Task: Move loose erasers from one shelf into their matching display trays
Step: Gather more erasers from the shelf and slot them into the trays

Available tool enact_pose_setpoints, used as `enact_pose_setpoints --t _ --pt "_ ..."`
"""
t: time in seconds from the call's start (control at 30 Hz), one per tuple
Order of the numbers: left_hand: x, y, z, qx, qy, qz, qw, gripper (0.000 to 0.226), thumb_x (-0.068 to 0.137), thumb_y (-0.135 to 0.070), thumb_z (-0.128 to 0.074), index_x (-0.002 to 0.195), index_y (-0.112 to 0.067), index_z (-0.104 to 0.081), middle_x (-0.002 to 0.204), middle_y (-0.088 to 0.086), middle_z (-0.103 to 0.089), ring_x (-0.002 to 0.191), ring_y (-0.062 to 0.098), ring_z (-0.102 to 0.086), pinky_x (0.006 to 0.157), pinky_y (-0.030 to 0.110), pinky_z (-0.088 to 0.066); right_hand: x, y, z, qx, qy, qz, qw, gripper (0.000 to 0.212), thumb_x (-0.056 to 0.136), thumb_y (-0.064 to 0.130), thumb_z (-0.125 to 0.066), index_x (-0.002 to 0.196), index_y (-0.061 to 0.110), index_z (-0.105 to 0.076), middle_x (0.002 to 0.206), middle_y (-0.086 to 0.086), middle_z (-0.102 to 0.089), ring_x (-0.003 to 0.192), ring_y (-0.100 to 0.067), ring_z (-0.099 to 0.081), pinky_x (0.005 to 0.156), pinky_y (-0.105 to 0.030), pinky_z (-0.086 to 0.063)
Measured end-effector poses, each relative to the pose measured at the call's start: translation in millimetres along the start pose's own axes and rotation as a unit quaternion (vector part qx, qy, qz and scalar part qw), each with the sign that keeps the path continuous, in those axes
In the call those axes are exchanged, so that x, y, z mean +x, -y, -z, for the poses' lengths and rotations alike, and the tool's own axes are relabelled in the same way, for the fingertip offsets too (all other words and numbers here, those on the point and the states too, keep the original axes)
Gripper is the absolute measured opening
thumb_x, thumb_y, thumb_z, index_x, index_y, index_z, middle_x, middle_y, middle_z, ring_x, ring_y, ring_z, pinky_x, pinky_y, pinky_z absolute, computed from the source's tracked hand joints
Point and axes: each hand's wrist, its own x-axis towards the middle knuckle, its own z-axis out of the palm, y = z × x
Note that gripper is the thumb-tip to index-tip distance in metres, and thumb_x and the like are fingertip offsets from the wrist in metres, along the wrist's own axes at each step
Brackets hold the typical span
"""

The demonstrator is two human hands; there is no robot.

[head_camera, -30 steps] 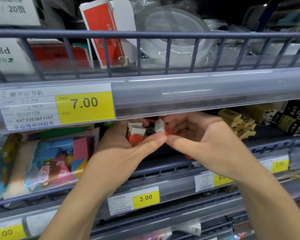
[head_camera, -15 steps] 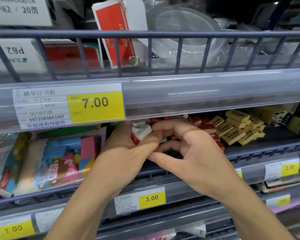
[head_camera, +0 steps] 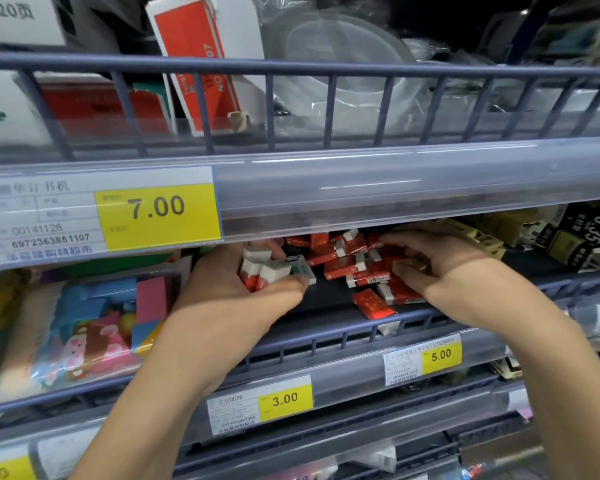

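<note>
Several erasers [head_camera: 264,270], red sleeves with white ends, sit bunched in the left hand [head_camera: 229,292]; its fingers are curled round the bunch, thumb pinning it from the front, one teal-striped eraser [head_camera: 300,266] at the edge of the bunch; far left on the same shelf [head_camera: 326,336] lie colourful packets [head_camera: 84,327] under a 7.00 tag [head_camera: 158,214]; right of the held bunch a loose pile [head_camera: 357,261] of the same red erasers lies scattered on the dark shelf floor, one [head_camera: 373,304] close to the front rail; the right hand [head_camera: 440,268] is down among the pile, fingers bent onto it and pinching something small, too blurred to name; tan erasers [head_camera: 478,237] and black boxes [head_camera: 589,233] lie further right; no display tray visible here.

Judgement: gathering stage, most of the pile not yet moved; erasers look light, small, rubbery with slick paper sleeves, not fragile; a full handful may spill, so best take each by the long sides across the sleeve and keep the bunch pinned under the thumb.
</note>
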Motion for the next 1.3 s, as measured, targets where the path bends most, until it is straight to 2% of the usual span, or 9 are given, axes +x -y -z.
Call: enact_pose_setpoints --t 0.07,0.17,0.37,0.5,0.63,0.77,0.93,1.07,1.3 --pt "0 1 0 0.009 -0.001 -0.001 1.000 0.031 0.062 -0.040 -0.077 0.089 -0.053 -0.068 0.062 -0.018 -0.067 0.058 0.001 -0.061 0.066 0.033 -0.052 5 3 0 -0.036 0.026 -0.013 0.999 0.051 0.102 0.034 -0.046 0.149 0.047 -0.029 0.153 0.008 -0.039 0.134 -0.021 -0.042 0.106 -0.037 -0.044" --pt "-1 2 0 0.008 0.002 -0.002 1.000 0.031 0.065 -0.036 -0.072 0.090 -0.053 -0.067 0.061 -0.012 -0.065 0.056 0.010 -0.057 0.059 0.035 -0.049 10 7 2 -0.062 0.055 -0.015 0.996 0.048 0.104 0.033 -0.044 0.149 0.042 -0.032 0.143 -0.002 -0.051 0.105 -0.019 -0.059 0.089 -0.034 -0.051" --pt "-1 -1 0 -0.011 0.022 -0.003 1.000 0.020 0.070 -0.027 -0.063 0.088 -0.031 -0.059 0.060 0.005 -0.051 0.050 0.017 -0.035 0.047 0.033 -0.034 19 4 5 -0.100 0.037 -0.027 0.994 0.043 0.099 0.034 -0.055 0.141 0.034 -0.047 0.142 0.001 -0.052 0.135 -0.026 -0.040 0.111 -0.036 -0.037" --pt "-2 0 2 0.020 0.039 -0.034 0.998 0.024 0.067 -0.038 -0.064 0.089 -0.030 -0.060 0.055 0.015 -0.059 0.046 0.026 -0.046 0.052 0.043 -0.048 11 3 0 -0.085 -0.087 -0.029 0.992 0.030 0.094 0.038 -0.060 0.123 0.030 -0.060 0.117 0.001 -0.066 0.118 -0.025 -0.052 0.084 -0.025 -0.044" --pt "-3 1 2 -0.012 0.043 -0.059 0.997 0.022 0.067 -0.042 -0.068 0.088 -0.049 -0.069 0.085 -0.002 -0.080 0.067 0.025 -0.076 0.076 0.049 -0.061 -12 24 -7 0.259 -0.132 0.054 0.955 0.014 0.084 0.045 -0.072 0.087 0.032 -0.068 0.072 0.014 -0.071 0.067 -0.005 -0.067 0.052 -0.011 -0.047" --pt "-5 0 0 -0.073 0.061 -0.063 0.993 0.025 0.074 -0.034 -0.072 0.097 -0.046 -0.075 0.103 -0.006 -0.082 0.089 0.022 -0.081 0.084 0.052 -0.063 -20 61 -20 0.442 -0.055 0.163 0.880 0.016 0.084 0.024 -0.075 0.099 0.028 -0.072 0.094 0.006 -0.075 0.089 -0.014 -0.071 0.082 -0.027 -0.056" --pt "-9 -5 3 -0.063 0.049 -0.096 0.992 0.024 0.073 -0.038 -0.075 0.094 -0.049 -0.077 0.096 -0.013 -0.082 0.091 0.005 -0.078 0.074 0.016 -0.059 -19 82 -36 0.499 -0.031 0.151 0.853 0.019 0.088 0.009 -0.073 0.104 0.018 -0.071 0.097 0.000 -0.075 0.093 -0.019 -0.072 0.085 -0.042 -0.059" --pt "-12 -7 5 -0.044 0.027 -0.105 0.993 0.026 0.082 -0.024 -0.071 0.093 -0.046 -0.077 0.093 -0.015 -0.081 0.087 0.001 -0.076 0.070 0.010 -0.054 -23 88 -41 0.468 -0.044 0.172 0.866 0.021 0.086 0.005 -0.070 0.097 0.022 -0.076 0.092 0.003 -0.076 0.085 -0.014 -0.073 0.079 -0.029 -0.060" --pt "-8 -4 2 -0.013 0.019 -0.067 0.998 0.020 0.070 -0.041 -0.074 0.088 -0.048 -0.069 0.064 0.004 -0.074 0.055 0.029 -0.073 0.067 0.042 -0.062 -18 61 -25 0.355 -0.096 0.139 0.919 0.025 0.085 0.025 -0.076 0.103 0.043 -0.073 0.092 0.015 -0.071 0.080 -0.006 -0.067 0.070 -0.024 -0.054"
